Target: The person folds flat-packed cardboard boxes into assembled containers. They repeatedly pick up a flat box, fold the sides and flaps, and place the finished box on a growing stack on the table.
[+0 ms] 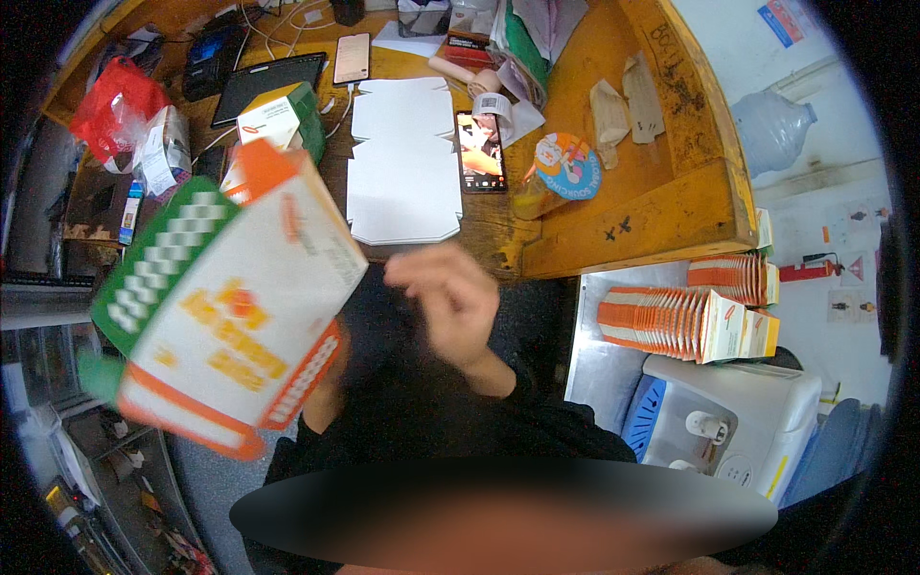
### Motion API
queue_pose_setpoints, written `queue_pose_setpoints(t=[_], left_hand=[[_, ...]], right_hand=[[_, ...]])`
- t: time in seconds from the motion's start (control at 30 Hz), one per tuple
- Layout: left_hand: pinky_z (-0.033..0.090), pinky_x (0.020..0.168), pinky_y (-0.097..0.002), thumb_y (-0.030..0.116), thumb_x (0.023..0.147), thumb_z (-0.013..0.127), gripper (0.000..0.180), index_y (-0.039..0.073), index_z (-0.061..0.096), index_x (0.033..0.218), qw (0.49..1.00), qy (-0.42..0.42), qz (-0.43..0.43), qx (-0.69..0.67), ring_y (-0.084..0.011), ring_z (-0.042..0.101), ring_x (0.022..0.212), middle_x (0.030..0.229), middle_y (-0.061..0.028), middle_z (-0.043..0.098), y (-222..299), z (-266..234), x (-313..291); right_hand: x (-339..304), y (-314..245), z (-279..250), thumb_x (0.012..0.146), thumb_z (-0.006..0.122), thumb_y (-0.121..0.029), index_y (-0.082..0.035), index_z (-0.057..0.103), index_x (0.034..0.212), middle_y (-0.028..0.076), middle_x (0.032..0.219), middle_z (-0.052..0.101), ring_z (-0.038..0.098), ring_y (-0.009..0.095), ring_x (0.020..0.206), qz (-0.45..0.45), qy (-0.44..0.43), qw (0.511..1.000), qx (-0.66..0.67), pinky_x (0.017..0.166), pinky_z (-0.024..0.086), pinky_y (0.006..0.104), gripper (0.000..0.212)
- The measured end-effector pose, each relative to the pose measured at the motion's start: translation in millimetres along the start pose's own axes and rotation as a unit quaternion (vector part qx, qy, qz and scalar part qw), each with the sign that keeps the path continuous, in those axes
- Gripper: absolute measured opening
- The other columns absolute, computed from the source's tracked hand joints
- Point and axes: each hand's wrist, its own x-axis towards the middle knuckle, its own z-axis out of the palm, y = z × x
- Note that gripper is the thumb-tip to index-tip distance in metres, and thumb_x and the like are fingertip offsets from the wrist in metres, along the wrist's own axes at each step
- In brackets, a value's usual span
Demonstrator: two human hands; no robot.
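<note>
A white, orange and green printed cardboard food box [240, 307], partly folded and blurred by motion, is held up at the left. My left hand [329, 388] grips it from its near right side; the fingers are hidden behind the card. To the right of the box, apart from it, my right hand [450, 302] is raised with loosely bent fingers reaching left and nothing in them. Beyond both hands lies a white flat die-cut cardboard blank [402, 182] on the wooden desk [498, 244].
Folded boxes [283, 120] stand at the desk's left, near a red plastic bag [117, 105] and a dark tablet [268, 81]. A lit phone [481, 153] lies right of the blank. Stacked orange-edged cartons [661, 321] sit on a metal surface beside a white water dispenser [738, 422].
</note>
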Motion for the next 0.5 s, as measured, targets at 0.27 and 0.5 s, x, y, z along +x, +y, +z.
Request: queue_pose_setpoints(t=[0.27,0.5], left_hand=[[0.055,0.091,-0.0401,0.009,0.079,0.067,0.013,0.004,0.072,0.089,0.964,-0.092,0.226,-0.104,-0.0243,0.068,0.108,0.105,-0.0066,0.073,-5,-13,62],[0.052,0.097,-0.0393,0.002,0.083,0.064,0.035,0.007,0.067,0.117,0.961,-0.206,0.167,-0.083,-0.0263,0.06,0.122,0.126,-0.0094,0.066,-13,-15,65]], right_hand=[[44,-6,-47,0.094,0.062,-0.021,-0.004,0.053,0.134,0.017,0.109,0.069,0.07,0.026,0.083,0.15,-0.196,0.968,-0.047,0.07,0.055,0.0365,0.045],[22,20,-9,0.09,0.058,-0.009,0.002,0.062,0.114,0.021,0.086,0.069,0.068,0.036,0.066,0.012,-0.128,0.936,-0.329,0.062,0.056,0.0443,0.027]])
